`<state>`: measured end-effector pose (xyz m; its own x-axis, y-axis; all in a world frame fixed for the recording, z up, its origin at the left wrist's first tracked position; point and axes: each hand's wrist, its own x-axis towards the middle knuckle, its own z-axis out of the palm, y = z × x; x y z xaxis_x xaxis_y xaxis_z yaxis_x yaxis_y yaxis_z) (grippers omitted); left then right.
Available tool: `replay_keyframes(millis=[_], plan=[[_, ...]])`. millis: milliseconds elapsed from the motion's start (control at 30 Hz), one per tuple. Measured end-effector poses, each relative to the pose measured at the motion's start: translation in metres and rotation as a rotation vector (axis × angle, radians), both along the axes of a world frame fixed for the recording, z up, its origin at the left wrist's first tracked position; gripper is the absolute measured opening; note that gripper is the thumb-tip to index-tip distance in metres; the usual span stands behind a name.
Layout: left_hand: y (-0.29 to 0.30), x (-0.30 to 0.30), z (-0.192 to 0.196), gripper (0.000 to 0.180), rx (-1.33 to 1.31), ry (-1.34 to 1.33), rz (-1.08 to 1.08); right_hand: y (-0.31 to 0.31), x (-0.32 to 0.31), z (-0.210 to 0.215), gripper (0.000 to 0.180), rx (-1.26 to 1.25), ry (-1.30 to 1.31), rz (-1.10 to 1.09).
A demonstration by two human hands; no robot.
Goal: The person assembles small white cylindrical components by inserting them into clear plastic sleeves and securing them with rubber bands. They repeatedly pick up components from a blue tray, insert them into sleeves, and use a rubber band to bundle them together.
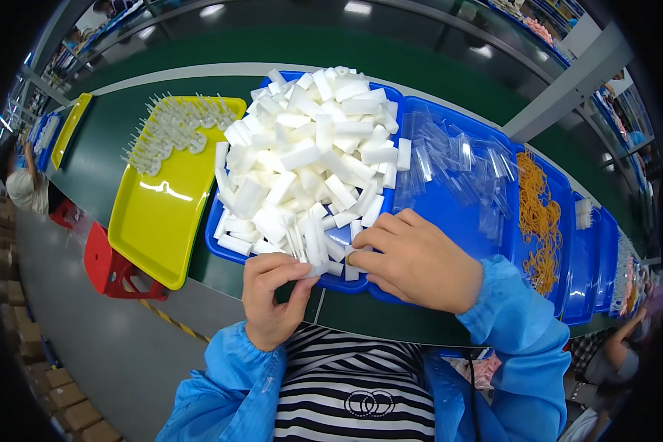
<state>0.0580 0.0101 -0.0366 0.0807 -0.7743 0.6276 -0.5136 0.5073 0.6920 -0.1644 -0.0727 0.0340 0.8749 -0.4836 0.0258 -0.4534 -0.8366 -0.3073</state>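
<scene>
My left hand (276, 291) pinches a translucent white plastic piece with thin upright prongs (296, 243); a white foam piece (315, 241) stands on it among the prongs. Close by on the right, my right hand (420, 261) reaches over the front edge of a blue tray (232, 254). Its fingertips are closed at a small white foam piece (351, 271), partly hidden by the fingers. A large heap of white foam pieces (309, 140) fills most of that tray, just beyond both hands.
To the left, a yellow tray (155, 228) bears several pronged plastic pieces (177, 121) at its far end. Transparent plastic strips (460, 158) lie in the right-hand blue tray (420, 210), with orange rubber bands (539, 214) beyond. A red stool (110, 261) stands at lower left.
</scene>
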Motion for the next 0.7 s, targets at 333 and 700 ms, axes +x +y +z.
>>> replay_keyframes(millis=[333,700], plan=[[-0.002,-0.001,0.001,0.040,-0.034,-0.021,-0.082,-0.014,0.000,0.018,0.031,-0.006,0.076,0.030],[-0.009,-0.027,0.019,0.036,-0.108,-0.292,-0.360,0.031,-0.008,0.007,0.037,0.912,-0.864,-0.728]])
